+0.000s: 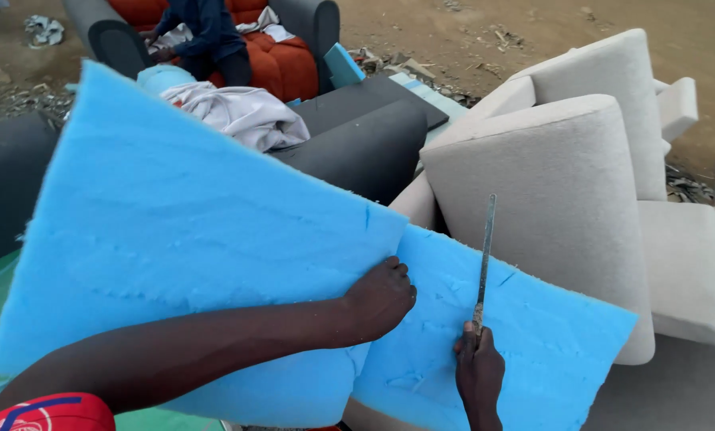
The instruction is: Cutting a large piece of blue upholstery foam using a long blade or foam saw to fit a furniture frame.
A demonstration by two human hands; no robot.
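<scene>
Cutting step under way. Left hand (380,299) pressed flat, fingers spread, on blue foam sheet (174,231) at the slit, propped against grey sofa (557,191). Right hand (479,373) clenched around saw blade (483,259). Next stroke likely needs steady bracing.

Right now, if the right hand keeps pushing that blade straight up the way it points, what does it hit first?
Probably the grey sofa armrest. The right hand holds a thin metal blade upright over the blue foam sheet, and its tip already overlaps the armrest. Depth is unclear, so it may pass in front.
</scene>
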